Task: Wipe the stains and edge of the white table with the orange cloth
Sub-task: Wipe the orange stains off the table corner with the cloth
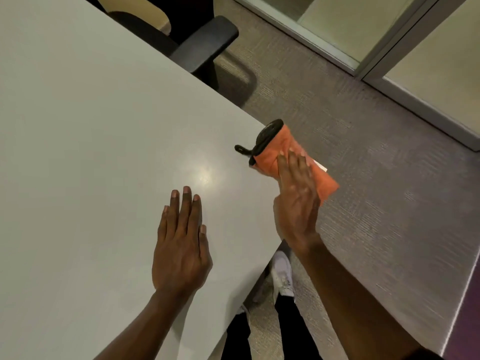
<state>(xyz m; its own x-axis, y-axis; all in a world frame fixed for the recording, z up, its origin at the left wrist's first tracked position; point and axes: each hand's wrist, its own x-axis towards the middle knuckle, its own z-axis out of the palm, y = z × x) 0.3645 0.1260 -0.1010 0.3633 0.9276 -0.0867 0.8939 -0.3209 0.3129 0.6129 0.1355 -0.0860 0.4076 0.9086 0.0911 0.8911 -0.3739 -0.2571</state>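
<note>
The white table (91,152) fills the left of the view, its corner near the centre right. An orange cloth (275,154) with a black trim and loop hangs over the table's right edge at that corner. My right hand (297,198) presses flat against the cloth at the edge, fingers together and pointing away from me. My left hand (181,242) lies flat on the tabletop, palm down, holding nothing. No stains are clear to see; a light glare shines between the hands.
A black office chair (202,48) stands at the table's far side. Grey carpet (363,178) lies to the right, with a glass wall and metal frame (363,66) beyond. My white shoe (283,274) shows below the table edge.
</note>
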